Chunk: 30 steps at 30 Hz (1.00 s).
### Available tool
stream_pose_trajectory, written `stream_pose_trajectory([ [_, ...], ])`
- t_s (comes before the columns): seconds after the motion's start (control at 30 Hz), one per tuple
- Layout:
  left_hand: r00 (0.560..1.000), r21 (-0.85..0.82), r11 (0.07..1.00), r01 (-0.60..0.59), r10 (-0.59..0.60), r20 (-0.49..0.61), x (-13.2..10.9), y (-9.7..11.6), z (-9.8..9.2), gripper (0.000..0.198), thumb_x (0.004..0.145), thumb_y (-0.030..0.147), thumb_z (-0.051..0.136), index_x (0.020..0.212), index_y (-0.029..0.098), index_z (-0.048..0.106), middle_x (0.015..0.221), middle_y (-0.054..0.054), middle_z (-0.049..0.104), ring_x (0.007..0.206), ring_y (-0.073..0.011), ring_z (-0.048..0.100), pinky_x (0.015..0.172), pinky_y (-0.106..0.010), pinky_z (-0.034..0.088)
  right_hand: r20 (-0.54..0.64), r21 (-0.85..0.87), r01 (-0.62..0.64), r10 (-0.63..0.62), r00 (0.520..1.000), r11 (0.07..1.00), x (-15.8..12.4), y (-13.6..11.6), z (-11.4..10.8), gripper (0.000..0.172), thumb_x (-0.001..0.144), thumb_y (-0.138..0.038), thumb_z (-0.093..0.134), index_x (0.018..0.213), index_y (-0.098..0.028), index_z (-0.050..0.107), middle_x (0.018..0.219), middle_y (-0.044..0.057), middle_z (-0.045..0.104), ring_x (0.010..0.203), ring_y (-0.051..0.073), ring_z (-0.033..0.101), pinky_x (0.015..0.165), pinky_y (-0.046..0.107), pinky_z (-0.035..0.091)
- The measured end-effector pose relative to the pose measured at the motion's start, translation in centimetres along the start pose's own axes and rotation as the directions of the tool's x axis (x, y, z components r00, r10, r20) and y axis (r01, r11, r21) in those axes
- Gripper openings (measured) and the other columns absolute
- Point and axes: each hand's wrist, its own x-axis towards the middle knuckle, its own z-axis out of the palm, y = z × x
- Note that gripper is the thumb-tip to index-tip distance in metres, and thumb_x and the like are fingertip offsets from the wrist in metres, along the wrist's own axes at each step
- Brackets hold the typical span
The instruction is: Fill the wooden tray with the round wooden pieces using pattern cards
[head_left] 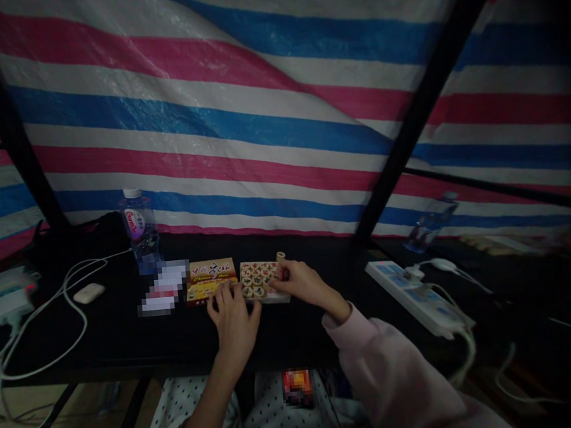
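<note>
The tray (pixel 260 279) of round pieces sat mid-table, well back from the table's (pixel 127 348) near edge. Bare dark top lay open in front of it and to its right as far as the power strip (pixel 412 294). Tight on its left lay the red-and-yellow lid (pixel 210 279), print too small to read. Further left, the bottle's (pixel 139 228) pink label seemed to read "Ganten". The left hand (pixel 235 319) lay flat, fingers slightly apart, tips touching the lid and the tray's near-left corner. The right hand (pixel 299 281) curled at the tray's right edge, fingers together over the pieces, though whether they pinched one couldn't be told.
</note>
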Motion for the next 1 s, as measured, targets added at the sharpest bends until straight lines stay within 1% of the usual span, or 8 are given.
stream_pose_trajectory([
  [0.13,1.000,0.000,1.000,0.001,-0.001,0.001,0.0,0.0,0.0,0.037,0.084,0.033,0.048,0.116,0.015,0.053,0.127,-0.015,0.050,0.124,-0.0293,0.039,0.104,-0.051,0.022,0.046,-0.096,-0.039,0.044,0.998,0.995,-0.6,-0.9,0.5,0.027,0.078,-0.045,0.060,0.071,-0.019,0.056,0.070,0.000,0.062,0.062,0.012,0.054,0.052,0.022,0.026],
  [0.23,1.000,-0.001,1.000,0.002,-0.002,-0.008,0.0,-0.1,0.2,0.038,0.084,0.034,0.049,0.116,0.014,0.053,0.127,-0.015,0.050,0.124,-0.0297,0.039,0.103,-0.052,0.022,0.094,-0.110,-0.026,0.036,0.995,0.994,-0.6,-0.9,0.8,0.025,0.081,-0.044,0.057,0.074,-0.020,0.059,0.074,0.001,0.064,0.066,0.013,0.056,0.054,0.022,0.027],
  [0.37,1.000,-0.003,1.000,-0.007,0.007,-0.019,0.0,-0.2,0.4,0.039,0.083,0.033,0.050,0.117,0.014,0.053,0.127,-0.015,0.050,0.123,-0.0298,0.039,0.103,-0.052,0.022,0.141,-0.075,0.034,-0.023,0.990,0.997,-0.7,-0.9,0.8,0.019,0.085,-0.037,0.052,0.079,-0.021,0.061,0.079,0.001,0.065,0.071,0.013,0.059,0.057,0.022,0.030],
  [0.53,1.000,-0.017,1.000,-0.002,0.002,-0.021,0.0,-0.1,0.3,0.037,0.083,0.033,0.049,0.116,0.015,0.054,0.126,-0.015,0.051,0.123,-0.0296,0.040,0.103,-0.052,0.022,0.171,-0.052,0.046,-0.037,0.985,0.998,-0.6,-0.7,1.0,0.012,0.079,-0.032,0.057,0.082,-0.021,0.060,0.082,0.001,0.066,0.073,0.014,0.060,0.057,0.022,0.033],
  [0.6,1.000,-0.018,1.000,-0.002,0.001,-0.016,0.0,-0.1,0.2,0.038,0.083,0.032,0.049,0.116,0.015,0.053,0.126,-0.015,0.051,0.123,-0.0296,0.040,0.103,-0.052,0.022,0.162,-0.024,0.048,-0.044,0.986,0.999,-0.5,-0.4,1.2,0.014,0.078,-0.031,0.058,0.089,-0.022,0.059,0.082,0.000,0.066,0.073,0.014,0.061,0.057,0.022,0.034],
  [0.77,1.000,-0.014,1.000,-0.003,0.003,-0.008,0.0,0.0,0.0,0.038,0.083,0.032,0.048,0.117,0.015,0.053,0.126,-0.015,0.051,0.123,-0.0299,0.039,0.103,-0.052,0.022,0.176,0.052,0.078,-0.086,0.981,0.996,-0.3,0.6,1.8,0.029,0.074,-0.025,0.063,0.103,-0.025,0.059,0.082,-0.001,0.067,0.074,0.015,0.062,0.060,0.022,0.038],
  [0.9,1.000,-0.018,1.000,-0.002,0.002,-0.004,0.0,-0.1,0.1,0.037,0.083,0.032,0.049,0.115,0.015,0.054,0.126,-0.015,0.051,0.123,-0.0301,0.039,0.103,-0.052,0.022,0.199,0.119,0.097,-0.119,0.973,0.988,0.0,1.3,2.0,0.029,0.073,-0.024,0.065,0.102,-0.023,0.063,0.082,0.000,0.066,0.074,0.015,0.061,0.063,0.022,0.041],
  [1.0,1.000,-0.024,1.000,0.002,-0.002,0.000,0.0,-0.1,0.1,0.037,0.083,0.031,0.049,0.115,0.016,0.054,0.126,-0.014,0.051,0.123,-0.0299,0.039,0.103,-0.052,0.022,0.172,0.158,0.091,-0.118,0.978,0.983,0.2,1.8,2.3,0.028,0.072,-0.023,0.067,0.100,-0.022,0.065,0.080,0.000,0.066,0.072,0.014,0.061,0.063,0.022,0.041],
])
